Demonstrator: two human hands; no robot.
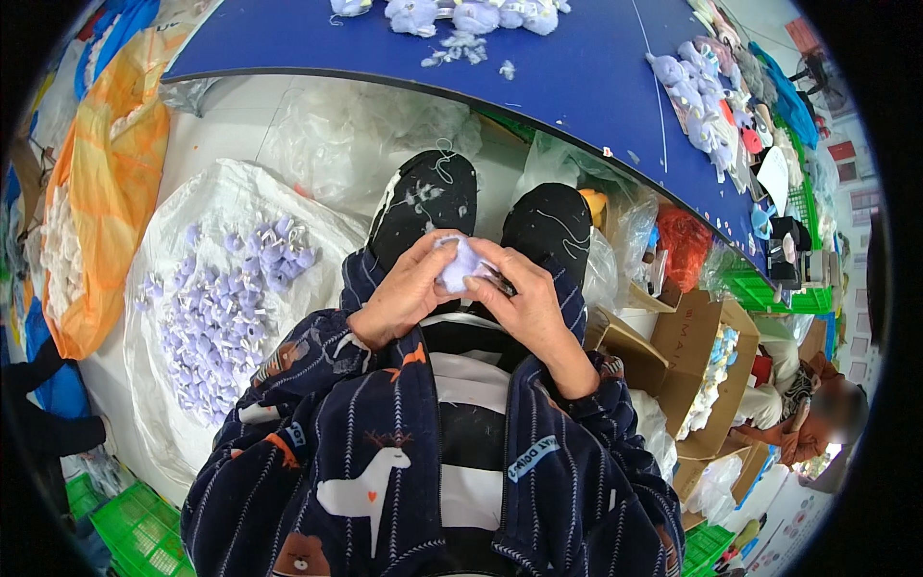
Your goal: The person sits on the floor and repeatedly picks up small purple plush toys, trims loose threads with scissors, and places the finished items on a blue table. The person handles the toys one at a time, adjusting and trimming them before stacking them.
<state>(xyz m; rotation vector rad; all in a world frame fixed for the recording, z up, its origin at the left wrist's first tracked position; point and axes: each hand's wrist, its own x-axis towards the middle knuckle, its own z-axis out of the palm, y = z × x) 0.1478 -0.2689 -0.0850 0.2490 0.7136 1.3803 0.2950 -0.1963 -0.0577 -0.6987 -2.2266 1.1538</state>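
Above my lap, both hands hold one small fluffy lavender plush piece (459, 271). My left hand (409, 286) grips its left side with the fingers curled round it. From the right, my right hand (528, 300) presses fingers and thumb on the same piece. A small dark metal-looking tool (499, 280) shows under my right fingers; its kind is hidden. Beyond my hands, loose threads and fluff lie on my dark trouser legs (428, 197).
On the floor to the left, a white sack (149, 380) bears many small lavender plush pieces (216, 332). A blue table (577, 72) with lavender plush toys (476, 16) spans the far side. Cardboard boxes (687, 337) stand at the right, near another person (803, 413).
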